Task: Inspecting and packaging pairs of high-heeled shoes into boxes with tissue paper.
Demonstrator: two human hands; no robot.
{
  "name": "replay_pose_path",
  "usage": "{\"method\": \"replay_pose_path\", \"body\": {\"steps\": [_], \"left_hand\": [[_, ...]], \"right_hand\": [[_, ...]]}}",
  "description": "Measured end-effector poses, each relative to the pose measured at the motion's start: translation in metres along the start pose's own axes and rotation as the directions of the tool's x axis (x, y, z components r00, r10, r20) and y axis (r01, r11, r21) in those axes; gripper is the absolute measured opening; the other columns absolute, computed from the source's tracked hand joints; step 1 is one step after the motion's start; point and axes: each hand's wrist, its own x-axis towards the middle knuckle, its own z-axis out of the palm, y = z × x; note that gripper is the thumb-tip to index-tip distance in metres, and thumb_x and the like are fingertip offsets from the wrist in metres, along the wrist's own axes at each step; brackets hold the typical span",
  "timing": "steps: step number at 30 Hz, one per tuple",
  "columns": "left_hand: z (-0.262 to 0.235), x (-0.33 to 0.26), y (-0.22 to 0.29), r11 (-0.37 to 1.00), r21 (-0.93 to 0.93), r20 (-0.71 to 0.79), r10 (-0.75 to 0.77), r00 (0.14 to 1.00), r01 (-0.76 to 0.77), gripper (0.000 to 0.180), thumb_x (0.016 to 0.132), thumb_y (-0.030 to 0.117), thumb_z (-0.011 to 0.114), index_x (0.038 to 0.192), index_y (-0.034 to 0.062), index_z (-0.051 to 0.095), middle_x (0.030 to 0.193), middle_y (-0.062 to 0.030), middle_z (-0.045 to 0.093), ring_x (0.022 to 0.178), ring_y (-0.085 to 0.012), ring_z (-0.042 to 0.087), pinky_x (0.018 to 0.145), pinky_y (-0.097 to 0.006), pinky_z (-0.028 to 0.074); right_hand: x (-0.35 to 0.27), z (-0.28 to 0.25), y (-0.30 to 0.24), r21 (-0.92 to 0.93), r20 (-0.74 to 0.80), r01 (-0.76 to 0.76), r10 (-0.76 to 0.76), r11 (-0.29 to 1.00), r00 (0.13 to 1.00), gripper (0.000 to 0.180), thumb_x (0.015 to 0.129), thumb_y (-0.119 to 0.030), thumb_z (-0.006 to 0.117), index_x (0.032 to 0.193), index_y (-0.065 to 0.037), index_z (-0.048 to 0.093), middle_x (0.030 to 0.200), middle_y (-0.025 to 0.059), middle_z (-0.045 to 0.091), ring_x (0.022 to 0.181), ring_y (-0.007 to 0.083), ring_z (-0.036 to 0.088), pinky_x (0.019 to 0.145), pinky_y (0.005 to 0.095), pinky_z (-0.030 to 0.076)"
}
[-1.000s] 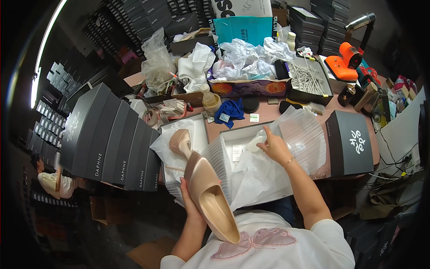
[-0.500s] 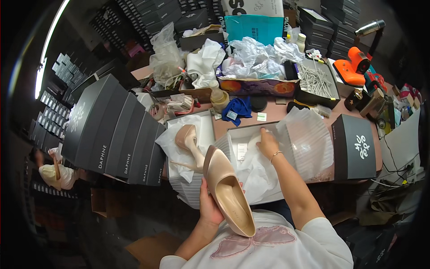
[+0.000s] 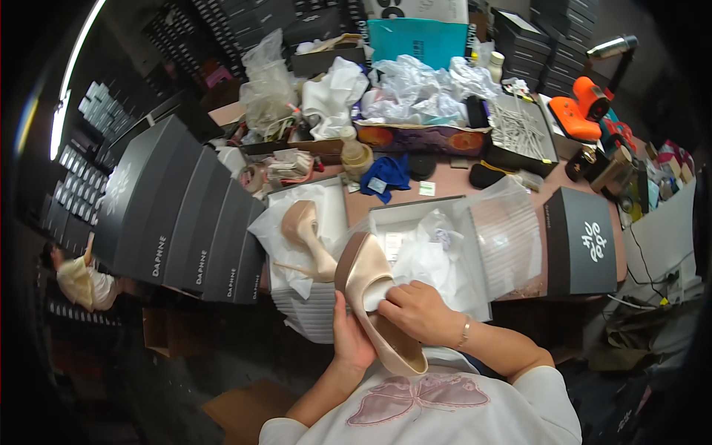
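Cluttered pink worktable [image 3: 445, 189], shoe held just in front of the open white cardboard shoebox [image 3: 426, 215].
Left hand [image 3: 350, 337] cradles the beige satin high-heeled shoe [image 3: 371, 297] from beneath; right hand [image 3: 415, 311] fingers curl closed, pressing white tissue paper [image 3: 426, 259] into it.

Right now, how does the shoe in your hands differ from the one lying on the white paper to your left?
The held shoe is gripped by both the left hand and right hand, above the open white box; the lying shoe is untouched. The held shoe points its toe away from the body with its opening up; the lying shoe rests on its side on the white paper, thin heel sticking out. Both are glossy beige high-heeled platform pumps, seemingly a pair.
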Motion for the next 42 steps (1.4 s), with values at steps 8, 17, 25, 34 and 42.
{"method": "replay_pose_path", "body": {"steps": [8,17,25,34,42], "left_hand": [[0.000,-0.003,0.004,0.996,0.001,0.081,-0.090,0.993,0.090,0.070,0.092,0.055,0.049,0.136,0.0017,0.040,0.126,-0.0231,0.053,0.118,-0.0370,0.052,0.100,-0.056,0.043],[-0.001,0.002,0.012,0.997,-0.037,0.115,-0.067,0.991,0.072,0.074,0.092,0.061,0.042,0.138,0.0030,0.039,0.129,-0.0197,0.052,0.121,-0.0344,0.050,0.104,-0.053,0.039],[0.005,-0.005,-0.023,0.997,0.073,0.028,-0.033,0.999,0.031,0.058,0.093,0.038,0.059,0.137,0.0062,0.037,0.133,-0.0115,0.047,0.126,-0.0234,0.045,0.105,-0.041,0.038],[-0.018,-0.005,-0.007,0.996,0.087,0.044,-0.010,0.999,0.007,0.057,0.092,0.023,0.063,0.137,0.0052,0.034,0.129,-0.0117,0.048,0.119,-0.0223,0.050,0.101,-0.039,0.043],[-0.009,-0.004,-0.001,0.997,0.067,0.054,0.028,0.998,-0.031,0.058,0.094,0.035,0.056,0.139,0.0051,0.034,0.132,-0.0133,0.048,0.122,-0.0265,0.048,0.103,-0.043,0.040]], "right_hand": [[-0.024,0.026,0.134,-0.497,-0.176,-0.490,0.469,0.716,0.865,0.030,0.074,-0.021,0.073,0.098,-0.007,0.064,0.118,0.0139,0.057,0.121,0.0318,0.045,0.104,0.0558,0.026],[-0.024,-0.021,0.085,0.612,-0.135,-0.445,0.641,0.654,0.756,0.030,0.067,0.005,0.069,0.093,-0.002,0.057,0.088,0.0114,0.062,0.090,0.0263,0.063,0.078,0.0327,0.050],[0.026,0.006,0.021,0.044,-0.186,-0.107,0.113,0.993,0.976,0.021,0.075,-0.011,0.057,0.096,-0.011,0.055,0.100,0.0091,0.054,0.088,0.0257,0.055,0.077,0.0373,0.043],[-0.003,0.004,0.108,0.129,0.178,-0.643,0.620,0.755,0.764,0.060,0.079,-0.013,0.070,0.131,-0.003,0.042,0.122,0.0262,0.053,0.106,0.0429,0.056,0.086,0.0460,0.048],[-0.055,0.090,0.165,-0.167,0.012,-0.612,0.622,0.773,0.783,0.015,0.079,-0.010,0.061,0.090,-0.003,0.055,0.090,0.0196,0.062,0.078,0.0373,0.063,0.067,0.0449,0.051]]}}
